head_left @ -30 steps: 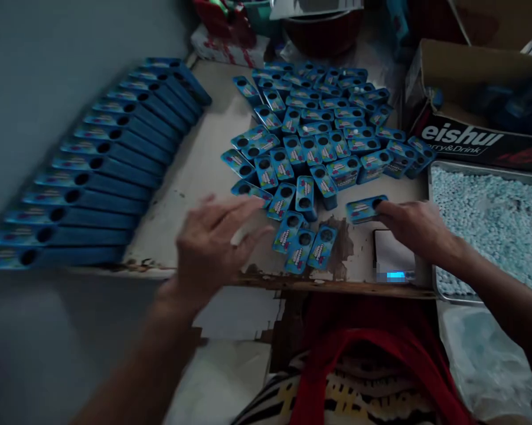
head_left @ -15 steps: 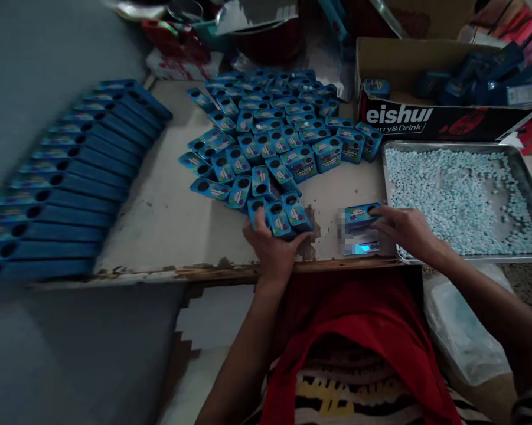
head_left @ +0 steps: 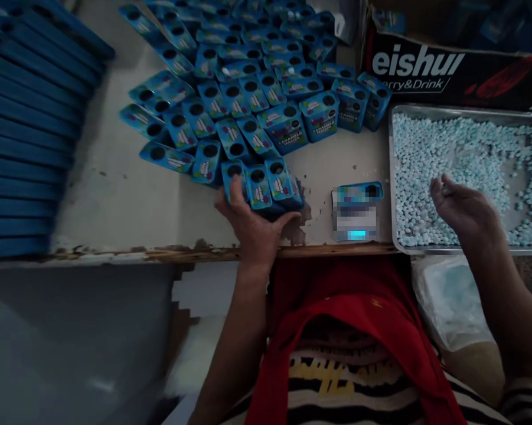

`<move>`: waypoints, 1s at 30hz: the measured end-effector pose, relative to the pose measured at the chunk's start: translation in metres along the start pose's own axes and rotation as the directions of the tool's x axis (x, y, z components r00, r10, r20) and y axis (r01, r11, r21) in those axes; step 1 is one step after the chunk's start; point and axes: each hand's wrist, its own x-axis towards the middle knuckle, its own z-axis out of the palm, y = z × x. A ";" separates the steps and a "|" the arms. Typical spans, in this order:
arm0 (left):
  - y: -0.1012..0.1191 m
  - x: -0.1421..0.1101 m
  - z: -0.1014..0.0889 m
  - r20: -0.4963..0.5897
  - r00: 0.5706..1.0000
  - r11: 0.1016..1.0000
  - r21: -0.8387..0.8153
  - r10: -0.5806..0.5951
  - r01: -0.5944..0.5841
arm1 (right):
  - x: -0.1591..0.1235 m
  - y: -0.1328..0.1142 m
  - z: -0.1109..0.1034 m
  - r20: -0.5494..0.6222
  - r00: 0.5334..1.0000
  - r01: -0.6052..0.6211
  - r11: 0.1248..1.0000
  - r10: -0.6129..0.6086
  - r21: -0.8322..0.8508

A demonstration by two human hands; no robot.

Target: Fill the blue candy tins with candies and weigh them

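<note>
My left hand is wrapped around a row of three small blue candy boxes with round dark holes in their tops, near the table's front edge. Thumb and fingers press on opposite ends of the row. Over the metal tray my right hand is turned partly palm up, fingers curled together around a few small pale candies. Similar white and light-blue candies lie across the tray. Between my hands, a single blue candy box rests on a small digital scale whose display glows blue.
Many more blue candy boxes stand crowded beyond my left hand. A slanted row of long blue boxes lies at the far left. Behind the tray is a black-printed carton with blue boxes inside. The wooden table edge is chipped.
My right hand has moved from the box on the scale rightward over the tray and now has candies in its fingers. My left hand stays on the three boxes. The view has tilted down.
</note>
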 end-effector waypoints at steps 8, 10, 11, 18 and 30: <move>0.040 -0.010 -0.056 -0.174 0.889 0.899 0.209 0.422 -0.386 | -0.053 -0.011 0.051 0.328 0.929 0.023 0.858 0.171 -0.513; 0.058 -0.006 -0.056 -0.192 0.844 0.862 0.199 0.501 -0.466 | -0.057 -0.021 0.069 0.425 0.891 0.145 0.784 0.162 -0.604; 0.068 -0.004 -0.053 -0.191 0.835 0.855 0.175 0.516 -0.488 | -0.059 -0.025 0.078 0.475 0.862 0.200 0.742 0.178 -0.640; 0.107 -0.001 -0.014 0.021 0.894 0.887 -0.135 0.447 -0.441 | -0.068 -0.045 0.125 0.701 0.659 0.687 0.161 0.273 -0.708; 0.115 0.001 -0.002 0.154 0.937 0.903 -0.353 0.314 -0.244 | -0.078 -0.032 0.149 0.763 0.544 0.823 -0.398 0.349 -0.404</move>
